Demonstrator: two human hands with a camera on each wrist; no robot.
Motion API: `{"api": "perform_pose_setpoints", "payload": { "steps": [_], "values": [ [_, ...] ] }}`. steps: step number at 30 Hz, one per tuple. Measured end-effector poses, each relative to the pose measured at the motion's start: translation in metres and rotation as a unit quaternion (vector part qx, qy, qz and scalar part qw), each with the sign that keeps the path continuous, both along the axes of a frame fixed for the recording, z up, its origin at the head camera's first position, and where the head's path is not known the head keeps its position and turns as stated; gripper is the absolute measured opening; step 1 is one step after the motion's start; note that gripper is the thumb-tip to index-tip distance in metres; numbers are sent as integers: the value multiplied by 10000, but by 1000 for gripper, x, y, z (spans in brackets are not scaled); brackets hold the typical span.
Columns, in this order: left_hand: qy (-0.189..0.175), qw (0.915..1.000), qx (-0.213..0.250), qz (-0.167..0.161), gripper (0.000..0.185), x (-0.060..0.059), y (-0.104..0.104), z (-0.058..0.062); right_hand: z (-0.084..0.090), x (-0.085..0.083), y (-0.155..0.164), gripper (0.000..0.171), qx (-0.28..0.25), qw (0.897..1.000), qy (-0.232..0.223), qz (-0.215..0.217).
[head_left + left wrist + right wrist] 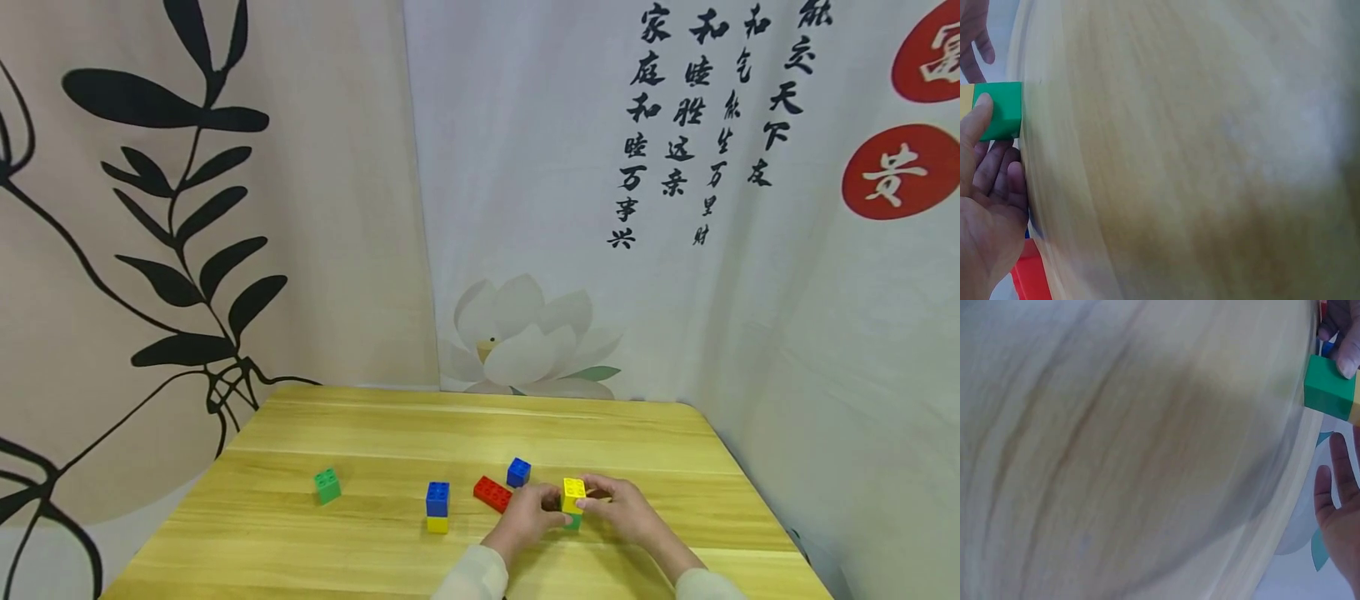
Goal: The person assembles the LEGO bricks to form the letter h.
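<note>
Between left hand (527,518), right hand (624,508): yellow-on-green block stack (573,495).

One red brick (492,494) is counted; left of it, one green brick (327,486), blue brick (438,499), yellow brick (437,525); right of it, second green brick (575,523), second blue brick (518,472), second yellow brick (573,495), two hands (527,517) (621,507).

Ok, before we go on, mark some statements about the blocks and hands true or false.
1. The left hand grips the lower green block. True.
2. In the head view, a lone green block sits leftmost. True.
3. The right hand touches the lone green block. False: it pinches the top yellow block.
4. The red brick stands on end. False: it lies flat.
5. A blue block sits on another yellow block. True.
</note>
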State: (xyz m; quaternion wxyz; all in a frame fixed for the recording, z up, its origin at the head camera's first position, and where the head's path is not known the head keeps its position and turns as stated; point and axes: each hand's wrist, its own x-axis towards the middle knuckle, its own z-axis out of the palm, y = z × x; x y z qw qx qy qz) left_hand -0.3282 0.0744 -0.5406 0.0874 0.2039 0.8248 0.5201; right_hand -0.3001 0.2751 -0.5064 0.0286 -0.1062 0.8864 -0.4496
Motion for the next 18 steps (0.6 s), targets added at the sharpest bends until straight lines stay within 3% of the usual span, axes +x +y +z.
{"api": "perform_pose_setpoints", "payload": {
  "steps": [18],
  "values": [
    [53, 9998, -120, 115, 27, 2, 1, 2, -3, -3, 3, 51, -56, 9999, -135, 70]
  ]
}}
